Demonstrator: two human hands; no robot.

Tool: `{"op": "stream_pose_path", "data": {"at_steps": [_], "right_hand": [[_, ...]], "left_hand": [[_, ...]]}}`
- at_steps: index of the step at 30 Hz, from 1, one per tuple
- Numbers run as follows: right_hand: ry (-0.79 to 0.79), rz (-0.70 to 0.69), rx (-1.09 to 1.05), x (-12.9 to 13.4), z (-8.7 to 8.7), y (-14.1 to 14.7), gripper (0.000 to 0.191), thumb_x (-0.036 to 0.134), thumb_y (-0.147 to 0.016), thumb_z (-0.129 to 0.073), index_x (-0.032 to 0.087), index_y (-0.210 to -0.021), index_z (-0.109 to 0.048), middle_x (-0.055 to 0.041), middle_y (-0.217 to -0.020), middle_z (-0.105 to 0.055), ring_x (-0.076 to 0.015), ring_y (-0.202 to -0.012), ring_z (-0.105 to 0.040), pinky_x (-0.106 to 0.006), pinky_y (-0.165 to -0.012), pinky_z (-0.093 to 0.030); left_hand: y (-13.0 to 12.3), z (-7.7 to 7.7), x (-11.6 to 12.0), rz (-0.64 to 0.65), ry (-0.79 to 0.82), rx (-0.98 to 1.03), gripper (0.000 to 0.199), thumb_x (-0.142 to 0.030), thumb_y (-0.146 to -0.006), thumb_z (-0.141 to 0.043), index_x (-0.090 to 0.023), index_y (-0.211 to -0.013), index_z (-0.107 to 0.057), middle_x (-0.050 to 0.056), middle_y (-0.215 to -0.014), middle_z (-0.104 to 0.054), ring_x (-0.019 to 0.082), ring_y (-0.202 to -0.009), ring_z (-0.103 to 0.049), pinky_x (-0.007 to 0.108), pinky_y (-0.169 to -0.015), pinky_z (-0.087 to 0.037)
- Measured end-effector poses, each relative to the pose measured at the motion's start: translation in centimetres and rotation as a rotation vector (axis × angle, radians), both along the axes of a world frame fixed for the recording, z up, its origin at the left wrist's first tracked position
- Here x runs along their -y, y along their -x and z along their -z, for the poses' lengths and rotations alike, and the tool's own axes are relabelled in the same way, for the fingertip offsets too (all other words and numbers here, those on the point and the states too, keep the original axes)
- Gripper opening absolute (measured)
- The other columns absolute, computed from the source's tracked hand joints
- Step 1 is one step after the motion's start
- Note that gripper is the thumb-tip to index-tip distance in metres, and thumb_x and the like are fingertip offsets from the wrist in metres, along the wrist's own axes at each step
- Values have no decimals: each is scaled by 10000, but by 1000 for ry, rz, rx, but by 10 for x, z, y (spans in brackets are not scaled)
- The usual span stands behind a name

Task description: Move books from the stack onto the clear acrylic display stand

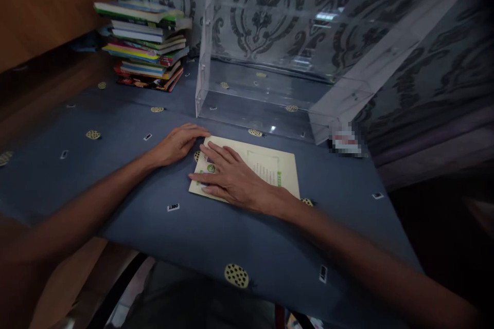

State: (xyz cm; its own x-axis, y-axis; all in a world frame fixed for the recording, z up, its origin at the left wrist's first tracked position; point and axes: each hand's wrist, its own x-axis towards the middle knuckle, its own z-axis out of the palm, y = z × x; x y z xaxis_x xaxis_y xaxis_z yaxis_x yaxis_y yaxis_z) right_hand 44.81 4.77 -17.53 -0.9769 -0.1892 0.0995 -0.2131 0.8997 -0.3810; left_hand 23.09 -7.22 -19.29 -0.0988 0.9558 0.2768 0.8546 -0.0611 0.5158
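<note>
A thin cream-coloured book [287,167] with printed text and green marks lies on the blue patterned tablecloth in front of me. Across its left half my right hand [235,177] rests flat, fingers spread and pointing left, covering part of the print. At the upper left corner of the book is my left hand [179,144], its fingertips touching or just beside the edge. Its fingers are stretched out together, and no object shows in its grasp.
A tall stack of books [148,46] stands at the back left. Behind the cream book is a clear acrylic shelf [258,103] with upright side panels. A blurred-out small item [345,140] sits by its right foot. A patterned curtain [266,5] hangs behind; the tablecloth [135,211] reaches the near edge.
</note>
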Motion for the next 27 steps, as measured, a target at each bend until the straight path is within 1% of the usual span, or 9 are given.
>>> {"op": "stream_pose_path", "data": {"at_steps": [2,4,8,11,15,18,21,24,27], "right_hand": [[-24,88,-9,-7,1,8,371,436,-1034,-535,408,-1394,-620,-7,-1696,-283,-333,-1583,-180,-624,-1236,-253],[-61,184,-7,-14,1,17,387,436,-1039,-521,388,-1413,-610,-32,-1710,-239,-367,-1583,-156,-648,-1217,-268],[-120,301,24,-26,-3,31,417,404,-1056,-488,345,-1459,-574,-82,-1720,-189,-388,-1585,-122,-649,-1215,-257],[-122,357,46,-30,-5,35,435,396,-1062,-470,323,-1483,-552,-112,-1713,-206,-392,-1582,-136,-649,-1211,-265],[-123,361,53,-28,-4,33,456,418,-1063,-456,319,-1503,-526,-114,-1707,-225,-387,-1582,-142,-648,-1219,-253],[-124,379,60,-27,-4,23,497,439,-1063,-450,303,-1540,-471,-125,-1709,-212,-367,-1588,-134,-627,-1237,-229],[-103,412,80,-32,-2,4,562,495,-1063,-420,268,-1576,-408,-143,-1712,-192,-349,-1594,-109,-611,-1245,-227],[-70,451,60,-49,4,-23,612,547,-1057,-390,241,-1586,-386,-153,-1712,-189,-352,-1593,-112,-611,-1237,-248],[-22,504,-17,-72,16,-51,589,551,-1054,-382,231,-1542,-463,-147,-1694,-252,-350,-1576,-196,-587,-1225,-299]], "left_hand": [[0,1,0,14,-21,4,409,-154,-967,-387,-190,-1254,-676,81,-1292,-710,204,-1239,-617,407,-1101,-467],[0,2,-1,28,-36,6,413,-150,-970,-378,-191,-1256,-674,80,-1287,-711,201,-1225,-622,405,-1088,-477],[2,4,0,23,-42,-14,422,-155,-976,-370,-187,-1286,-655,92,-1297,-703,203,-1223,-621,422,-1091,-477],[3,7,0,7,-37,-42,420,-183,-986,-368,-189,-1307,-637,96,-1292,-702,214,-1228,-617,452,-1104,-469],[3,9,0,4,-50,-73,430,-210,-994,-344,-191,-1313,-631,102,-1276,-704,222,-1217,-621,467,-1098,-475],[-1,8,1,3,-48,-108,439,-241,-1003,-326,-196,-1321,-625,103,-1301,-692,233,-1240,-609,477,-1100,-475],[-4,5,4,3,-33,-156,460,-244,-1002,-299,-207,-1339,-610,104,-1345,-670,242,-1266,-597,486,-1102,-474],[-6,3,5,3,-21,-191,479,-256,-999,-281,-213,-1353,-601,111,-1361,-661,260,-1260,-601,496,-1085,-487],[-5,2,4,-16,-6,-187,485,-324,-1013,-268,-233,-1348,-606,102,-1350,-669,277,-1255,-606,496,-1080,-491]]}}
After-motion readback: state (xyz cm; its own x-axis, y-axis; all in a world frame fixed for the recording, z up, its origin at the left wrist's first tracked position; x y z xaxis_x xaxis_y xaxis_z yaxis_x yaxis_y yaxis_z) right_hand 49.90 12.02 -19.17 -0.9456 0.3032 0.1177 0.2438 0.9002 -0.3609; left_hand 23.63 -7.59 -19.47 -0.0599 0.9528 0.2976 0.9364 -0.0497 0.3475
